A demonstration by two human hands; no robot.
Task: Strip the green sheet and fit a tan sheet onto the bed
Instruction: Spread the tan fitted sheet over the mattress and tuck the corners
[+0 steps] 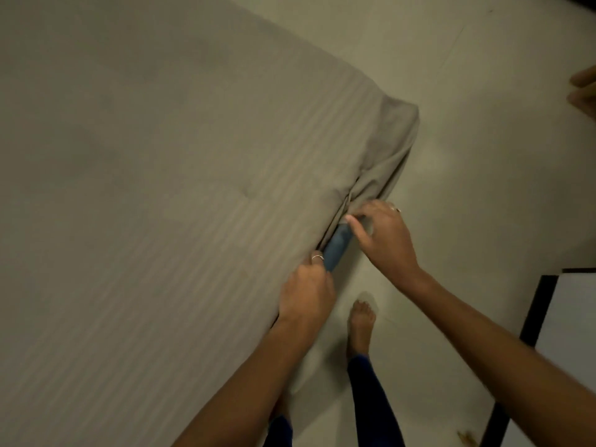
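From the head view, the tan sheet (154, 175) covers the bed, bunched loose at its right corner. The left hand (306, 295) grips the sheet's edge beside a blue strip of mattress (337, 246). The right hand (383, 233) pinches the hem near the corner, fingers curled.

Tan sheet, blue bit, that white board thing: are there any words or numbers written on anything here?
None: no words, numbers, labels or signs show anywhere.
Tan sheet: only woven stripes, no print.
Blue mattress edge: plain.
White panel with a black frame: blank.
Floor: bare.
Left hand and right hand grip the sheet; their rings show no readable marks.
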